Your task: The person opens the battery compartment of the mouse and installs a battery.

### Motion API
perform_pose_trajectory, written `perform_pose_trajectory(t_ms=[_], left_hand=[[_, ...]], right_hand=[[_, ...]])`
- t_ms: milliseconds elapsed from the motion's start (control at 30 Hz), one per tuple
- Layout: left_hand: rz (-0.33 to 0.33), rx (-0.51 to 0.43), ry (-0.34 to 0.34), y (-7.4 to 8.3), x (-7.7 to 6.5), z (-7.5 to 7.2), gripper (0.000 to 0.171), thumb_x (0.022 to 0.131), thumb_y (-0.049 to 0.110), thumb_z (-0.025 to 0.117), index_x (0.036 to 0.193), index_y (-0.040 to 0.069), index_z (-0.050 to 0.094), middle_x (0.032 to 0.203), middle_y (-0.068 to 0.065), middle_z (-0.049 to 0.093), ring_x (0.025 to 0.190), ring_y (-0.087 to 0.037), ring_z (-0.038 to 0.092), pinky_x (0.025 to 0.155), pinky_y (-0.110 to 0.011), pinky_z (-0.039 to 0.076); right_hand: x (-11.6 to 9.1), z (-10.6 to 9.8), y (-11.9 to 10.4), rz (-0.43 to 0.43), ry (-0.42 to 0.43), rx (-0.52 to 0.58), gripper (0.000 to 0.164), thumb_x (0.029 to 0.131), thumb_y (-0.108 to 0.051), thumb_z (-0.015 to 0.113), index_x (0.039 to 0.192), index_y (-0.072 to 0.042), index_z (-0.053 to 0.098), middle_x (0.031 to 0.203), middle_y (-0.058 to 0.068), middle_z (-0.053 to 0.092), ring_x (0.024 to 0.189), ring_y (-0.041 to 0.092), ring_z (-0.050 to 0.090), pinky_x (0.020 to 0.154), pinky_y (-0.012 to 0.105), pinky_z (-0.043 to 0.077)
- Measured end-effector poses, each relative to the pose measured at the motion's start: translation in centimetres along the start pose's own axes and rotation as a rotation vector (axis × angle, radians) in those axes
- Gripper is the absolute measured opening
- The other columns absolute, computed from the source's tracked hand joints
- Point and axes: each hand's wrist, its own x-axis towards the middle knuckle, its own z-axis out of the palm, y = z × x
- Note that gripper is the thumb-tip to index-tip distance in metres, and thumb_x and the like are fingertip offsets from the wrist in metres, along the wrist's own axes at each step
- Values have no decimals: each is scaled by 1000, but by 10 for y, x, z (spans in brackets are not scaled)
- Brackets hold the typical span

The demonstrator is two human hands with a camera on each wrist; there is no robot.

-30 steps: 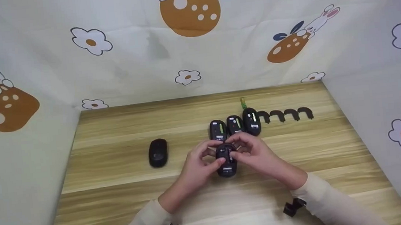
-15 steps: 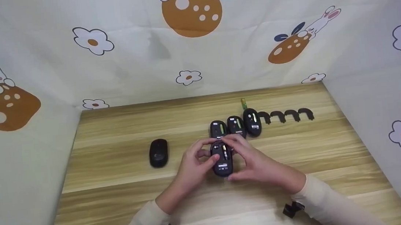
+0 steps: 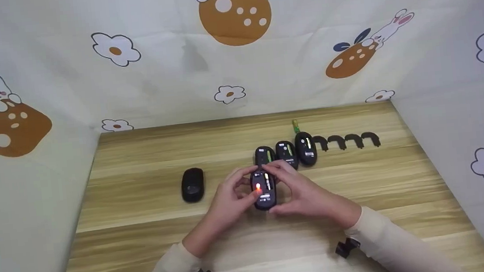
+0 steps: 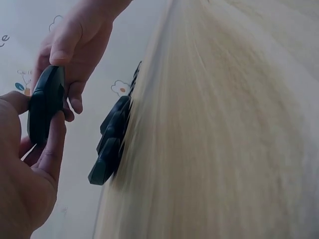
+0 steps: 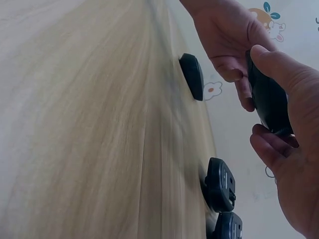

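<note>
Both hands hold one black computer mouse [image 3: 265,198] above the table, its underside facing up. A battery [image 3: 267,181] lies in its open slot, and an orange-red light glows by the left thumb. My left hand [image 3: 234,194] pinches the mouse's left side, thumb on the underside. My right hand [image 3: 303,192] grips the far end with its fingers and the near end with its thumb. In the left wrist view the mouse [image 4: 45,107] shows edge-on between the hands. The right wrist view shows its dark shell [image 5: 269,99], partly hidden by the fingers.
Beyond the hands lie upturned mice [image 3: 286,151], each with a battery showing in its slot. A loose green battery [image 3: 295,125] lies behind the rightmost. Several curved black covers [image 3: 352,139] line up at the right. Another mouse [image 3: 193,185] sits right side up at left.
The right thumb has moved off the battery slot to the mouse's near end. Both hands and the mouse have shifted slightly left. A light now glows on the underside.
</note>
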Motion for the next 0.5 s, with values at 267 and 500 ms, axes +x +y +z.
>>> perform_pose_trajectory(t_ms=[267,500], left_hand=[[40,188,-74,-3,1,-18,91,86,30,96,165,19,51,154,2,56,134,-22,59,114,-49,53],[56,309,-146,-7,4,-30,111,81,25,99,173,23,38,166,3,45,149,-24,50,126,-53,42]], right_hand=[[16,1,6,-16,3,-15,107,85,-28,98,172,-13,38,164,6,45,150,29,50,127,49,42],[30,1,8,30,-14,-40,107,85,-32,98,173,-19,38,167,-1,43,152,24,48,127,46,41]])
